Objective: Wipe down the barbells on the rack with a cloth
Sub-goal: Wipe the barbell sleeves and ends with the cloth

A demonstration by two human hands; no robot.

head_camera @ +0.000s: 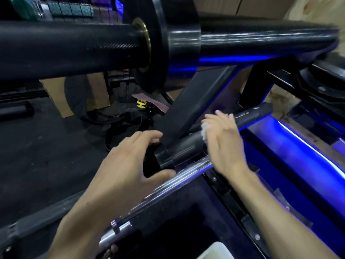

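Cloth, white and bunched, is riding the lower black barbell under my right hand, fingers curling round both to rub. I'm cupping my left hand around the collar, probably steadying it against the rack.

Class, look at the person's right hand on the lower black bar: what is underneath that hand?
Under the right hand a white cloth shows at the fingers, pressed against the black barbell sleeve. Most of the cloth, and the stretch of sleeve beneath the palm, is covered by the hand.
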